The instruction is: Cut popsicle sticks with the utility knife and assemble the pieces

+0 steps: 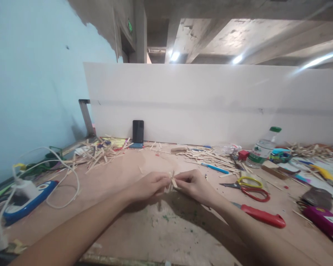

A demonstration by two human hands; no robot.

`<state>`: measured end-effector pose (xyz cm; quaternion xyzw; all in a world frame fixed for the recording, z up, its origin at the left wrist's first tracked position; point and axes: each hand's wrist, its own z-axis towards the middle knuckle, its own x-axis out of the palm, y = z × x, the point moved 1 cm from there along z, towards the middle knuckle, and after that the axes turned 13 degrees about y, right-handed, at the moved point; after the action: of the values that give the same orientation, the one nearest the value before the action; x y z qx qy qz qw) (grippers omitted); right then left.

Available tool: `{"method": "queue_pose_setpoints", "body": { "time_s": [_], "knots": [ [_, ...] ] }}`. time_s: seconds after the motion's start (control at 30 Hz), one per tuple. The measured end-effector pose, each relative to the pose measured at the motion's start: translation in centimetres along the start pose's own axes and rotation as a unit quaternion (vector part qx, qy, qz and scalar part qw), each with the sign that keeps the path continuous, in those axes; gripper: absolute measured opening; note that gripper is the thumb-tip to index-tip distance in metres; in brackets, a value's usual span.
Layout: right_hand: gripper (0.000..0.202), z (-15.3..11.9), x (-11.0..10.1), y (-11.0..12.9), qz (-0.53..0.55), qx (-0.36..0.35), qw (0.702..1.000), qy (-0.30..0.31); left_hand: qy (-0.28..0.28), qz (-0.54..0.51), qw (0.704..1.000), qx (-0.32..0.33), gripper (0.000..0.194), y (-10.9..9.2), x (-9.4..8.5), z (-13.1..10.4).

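Note:
Between my two hands, above the middle of the table, is a small piece made of crossed wooden sticks (173, 181). My left hand (152, 183) pinches it from the left, fingers pressed together. From the right, my right hand (193, 184) grips the same piece between thumb and fingers. The fingertips nearly meet and hide part of the sticks, so how they are joined cannot be made out. To the right of my right hand lie scissors (249, 187) with one yellow and one red handle, and a red-handled tool (263, 216), its front end partly behind my forearm.
Loose wooden sticks (211, 159) are heaped along the back. A blue pen (215, 168) lies before them. A phone (138, 131) leans against the white board (183, 99). A water bottle (262, 149) stands right. At left, a white cable runs from a blue-edged power strip (30, 207).

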<state>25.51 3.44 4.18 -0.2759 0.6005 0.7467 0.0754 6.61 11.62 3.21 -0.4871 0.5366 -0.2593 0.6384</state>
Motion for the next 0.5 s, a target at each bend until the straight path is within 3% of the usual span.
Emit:
{"method": "queue_pose_setpoints", "body": {
  "time_s": [0.27,0.4,0.5],
  "knots": [
    [0.030,0.0,-1.3,-0.2,0.028,0.009,0.999,-0.021,-0.073,0.080,0.994,0.016,0.039,-0.8,-0.7,-0.2],
    [0.057,-0.1,-1.8,-0.4,0.070,0.009,0.997,-0.008,-0.080,0.114,0.990,0.025,0.036,-1.3,-0.6,-0.3],
    [0.056,-0.4,-1.8,0.1,0.069,0.010,0.997,0.039,-0.078,0.128,0.988,0.035,0.036,-1.4,-0.6,-0.3]
  ]
}}
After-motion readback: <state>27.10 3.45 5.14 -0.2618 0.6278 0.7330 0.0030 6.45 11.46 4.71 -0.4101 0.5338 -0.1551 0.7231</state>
